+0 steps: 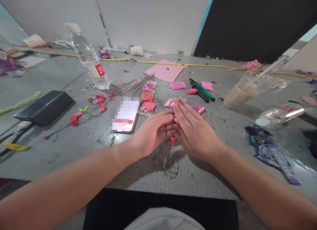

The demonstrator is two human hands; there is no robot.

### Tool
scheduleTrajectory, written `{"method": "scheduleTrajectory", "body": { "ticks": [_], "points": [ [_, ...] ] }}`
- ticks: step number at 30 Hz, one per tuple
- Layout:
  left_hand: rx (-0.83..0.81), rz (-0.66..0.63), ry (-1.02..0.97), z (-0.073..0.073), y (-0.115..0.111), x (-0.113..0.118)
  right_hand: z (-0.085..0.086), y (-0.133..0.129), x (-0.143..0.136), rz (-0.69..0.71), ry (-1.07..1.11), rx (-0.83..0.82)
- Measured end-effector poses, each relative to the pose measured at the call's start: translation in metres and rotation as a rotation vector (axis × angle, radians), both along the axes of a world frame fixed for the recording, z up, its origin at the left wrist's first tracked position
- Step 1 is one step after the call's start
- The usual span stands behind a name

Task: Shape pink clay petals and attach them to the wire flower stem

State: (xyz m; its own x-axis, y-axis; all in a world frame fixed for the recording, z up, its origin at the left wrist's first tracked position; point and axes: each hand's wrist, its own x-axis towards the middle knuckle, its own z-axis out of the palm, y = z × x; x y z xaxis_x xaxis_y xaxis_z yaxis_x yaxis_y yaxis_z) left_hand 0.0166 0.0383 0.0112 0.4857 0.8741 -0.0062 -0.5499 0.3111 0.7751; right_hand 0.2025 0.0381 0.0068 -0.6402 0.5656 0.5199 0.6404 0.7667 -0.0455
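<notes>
My left hand (156,131) and my right hand (194,129) meet above the table. The left fingers are curled under, and the right hand lies over them with its fingers straight and pressed together. A small bit of pink clay (176,120) shows between the two hands; most of it is hidden. Just below them lies a twisted wire piece with a loop (170,167) and red clay (173,139) at its upper end. Bags of pink clay (177,86), coral clay (148,106) and magenta clay (198,108) lie beyond my hands.
To the left are a phone (126,116), clay-covered wires (100,99), a black power bank (46,107) and an upright water bottle (90,58). Green-handled pliers (204,91) and bundled wires (135,84) lie behind. A drink cup (244,89) and a lying bottle (281,114) are right.
</notes>
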Motion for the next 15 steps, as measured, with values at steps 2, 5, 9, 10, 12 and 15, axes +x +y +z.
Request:
{"method": "scheduleTrajectory", "body": {
  "ticks": [2, 5, 9, 10, 12, 15],
  "points": [
    [-0.098, 0.043, -0.064, 0.006, 0.0, 0.0, -0.003, -0.005, -0.007, 0.044, 0.003, 0.01],
    [-0.126, -0.018, -0.127, 0.009, -0.005, 0.002, -0.004, -0.011, -0.018, 0.143, 0.003, 0.027],
    [-0.037, -0.196, -0.049, 0.004, -0.014, 0.008, -0.004, -0.008, -0.018, 0.13, 0.022, 0.03],
    [0.001, -0.217, -0.023, 0.004, -0.014, 0.008, -0.005, -0.005, -0.015, 0.094, 0.04, 0.033],
    [0.036, -0.211, -0.008, 0.007, -0.013, 0.006, -0.006, 0.001, -0.008, 0.02, 0.075, 0.037],
    [-0.018, -0.113, -0.054, 0.017, -0.007, -0.004, -0.007, 0.001, -0.007, 0.029, 0.072, 0.034]
  ]
}}
